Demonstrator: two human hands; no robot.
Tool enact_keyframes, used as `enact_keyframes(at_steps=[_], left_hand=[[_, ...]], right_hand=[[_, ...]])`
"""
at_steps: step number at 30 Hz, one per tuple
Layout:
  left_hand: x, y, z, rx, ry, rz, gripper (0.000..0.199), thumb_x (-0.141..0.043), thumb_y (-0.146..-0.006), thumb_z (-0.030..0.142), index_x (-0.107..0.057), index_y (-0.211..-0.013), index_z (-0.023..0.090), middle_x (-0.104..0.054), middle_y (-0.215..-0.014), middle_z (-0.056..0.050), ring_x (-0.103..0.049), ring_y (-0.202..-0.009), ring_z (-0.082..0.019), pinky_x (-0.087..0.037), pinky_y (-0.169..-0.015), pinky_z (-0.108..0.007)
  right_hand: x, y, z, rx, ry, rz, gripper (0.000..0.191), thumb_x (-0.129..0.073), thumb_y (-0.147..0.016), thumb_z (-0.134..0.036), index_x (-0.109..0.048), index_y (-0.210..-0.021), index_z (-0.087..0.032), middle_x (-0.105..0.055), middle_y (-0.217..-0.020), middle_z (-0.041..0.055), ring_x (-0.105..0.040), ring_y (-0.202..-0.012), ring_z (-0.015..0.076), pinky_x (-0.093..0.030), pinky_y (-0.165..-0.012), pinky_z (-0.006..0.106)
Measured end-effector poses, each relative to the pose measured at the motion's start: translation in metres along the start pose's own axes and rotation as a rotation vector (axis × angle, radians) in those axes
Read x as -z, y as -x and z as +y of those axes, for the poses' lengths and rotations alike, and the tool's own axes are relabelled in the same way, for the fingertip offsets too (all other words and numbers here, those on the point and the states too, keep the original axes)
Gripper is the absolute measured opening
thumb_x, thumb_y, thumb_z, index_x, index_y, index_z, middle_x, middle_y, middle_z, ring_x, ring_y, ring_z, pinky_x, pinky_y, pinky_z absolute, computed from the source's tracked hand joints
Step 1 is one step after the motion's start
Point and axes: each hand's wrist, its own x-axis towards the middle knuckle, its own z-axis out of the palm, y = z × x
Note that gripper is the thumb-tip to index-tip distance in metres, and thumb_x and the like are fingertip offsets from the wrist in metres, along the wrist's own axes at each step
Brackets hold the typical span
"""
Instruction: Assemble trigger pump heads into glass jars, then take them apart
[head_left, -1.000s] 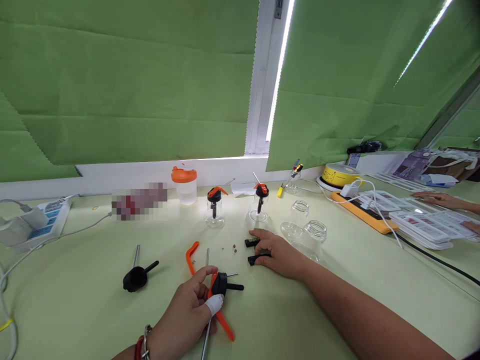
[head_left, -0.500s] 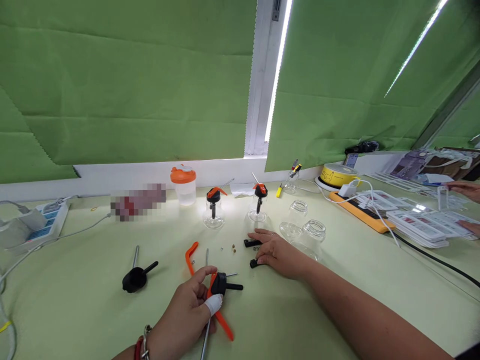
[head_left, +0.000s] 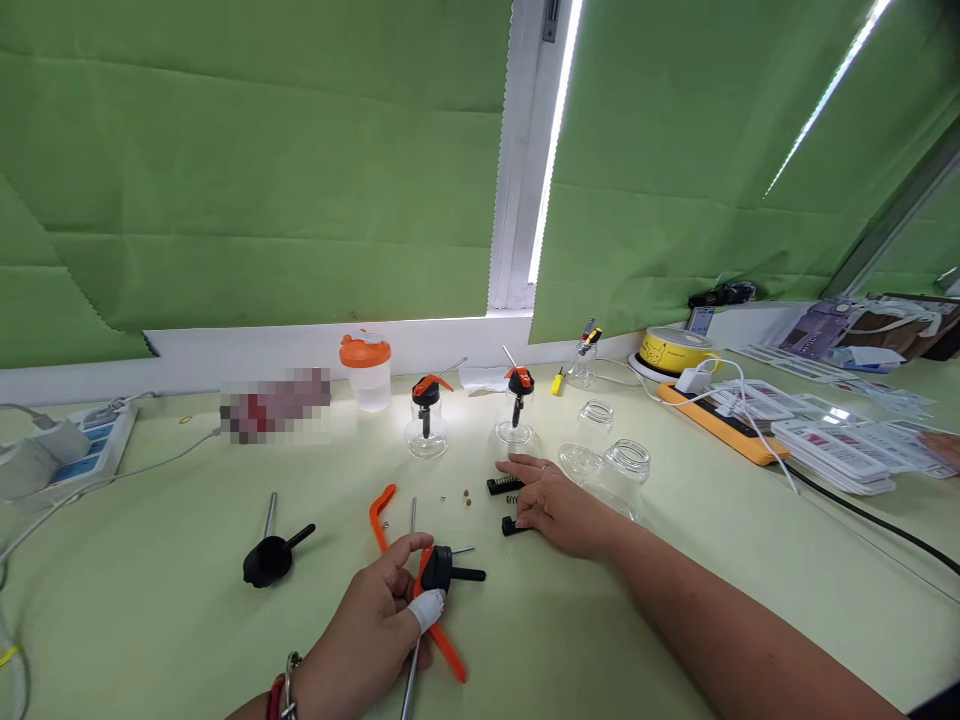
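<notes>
My left hand [head_left: 394, 605] grips a black plastic head [head_left: 437, 570] with an orange lever [head_left: 448, 652] and a long metal rod [head_left: 412, 675]. Its thumb has a white wrap. Over to the right, my right hand [head_left: 559, 505] has its thumb and a finger on a small black plastic piece [head_left: 513, 526], partly hidden under them. Another finger stretches over a second black piece [head_left: 501, 486] with a spring in it. Between them lies a loose spring [head_left: 512, 500]. An orange curved lever [head_left: 380, 510] and small brass bits [head_left: 467, 498] lie nearby.
At left lies a black cup-shaped part [head_left: 268, 562] with a rod. Behind are two glass jars [head_left: 426, 440] with orange-black heads, two bare glass jars [head_left: 628, 460], and an orange-lidded cup [head_left: 367, 385]. An orange power strip [head_left: 724, 430] and card stacks [head_left: 832, 455] stand right, beside another person's hand.
The small black piece under my right hand has shifted slightly right. My left hand keeps its hold. At the far right, the other person's hands have drawn back, and the clear object is out of view.
</notes>
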Motion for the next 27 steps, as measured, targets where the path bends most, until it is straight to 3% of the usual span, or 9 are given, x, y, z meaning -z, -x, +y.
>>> enact_keyframes(at_steps=[10, 15, 20, 23, 27], left_hand=[[-0.001, -0.001, 0.000, 0.011, 0.026, -0.006, 0.062, -0.060, -0.071, 0.036, -0.036, -0.126, 0.020, -0.044, -0.065, 0.009, -0.054, -0.045, -0.011, -0.041, -0.051, -0.027], [-0.002, 0.000, 0.003, 0.022, 0.021, -0.001, 0.061, -0.060, -0.071, 0.035, -0.036, -0.125, 0.020, -0.044, -0.065, 0.009, -0.054, -0.045, -0.011, -0.040, -0.049, -0.025], [-0.001, 0.000, 0.003, 0.023, 0.015, -0.005, 0.060, -0.059, -0.072, 0.034, -0.036, -0.125, 0.021, -0.046, -0.066, 0.008, -0.055, -0.045, -0.011, -0.039, -0.049, -0.025], [-0.001, -0.001, 0.001, 0.018, 0.021, -0.007, 0.060, -0.059, -0.071, 0.034, -0.037, -0.125, 0.021, -0.046, -0.067, 0.007, -0.055, -0.045, -0.012, -0.038, -0.047, -0.024], [0.000, -0.002, 0.000, 0.024, 0.014, -0.014, 0.061, -0.059, -0.072, 0.034, -0.035, -0.126, 0.021, -0.045, -0.067, 0.008, -0.054, -0.045, -0.011, -0.038, -0.048, -0.024]], right_hand=[[0.002, -0.004, -0.008, -0.035, 0.018, 0.071, 0.013, -0.053, -0.082, -0.021, -0.065, -0.079, -0.020, -0.043, -0.139, 0.0040, -0.030, -0.132, 0.0241, -0.028, -0.105, 0.045], [0.000, -0.001, -0.006, 0.018, 0.006, 0.069, 0.012, -0.062, -0.077, -0.032, -0.067, -0.082, -0.022, -0.041, -0.140, 0.0034, -0.027, -0.133, 0.0272, -0.028, -0.104, 0.047], [-0.004, -0.005, -0.001, 0.030, -0.006, 0.054, 0.010, -0.062, -0.078, -0.030, -0.069, -0.081, -0.024, -0.045, -0.137, 0.0024, -0.030, -0.132, 0.0274, -0.027, -0.105, 0.048], [-0.007, -0.010, -0.002, 0.049, -0.018, 0.059, 0.021, -0.063, -0.077, -0.028, -0.067, -0.097, -0.023, -0.048, -0.135, 0.0048, -0.033, -0.130, 0.0262, -0.029, -0.105, 0.046], [-0.009, -0.013, -0.004, 0.112, -0.010, 0.017, 0.043, -0.057, -0.082, -0.027, -0.052, -0.125, -0.023, -0.046, -0.136, 0.0060, -0.032, -0.130, 0.0244, -0.028, -0.107, 0.044]])
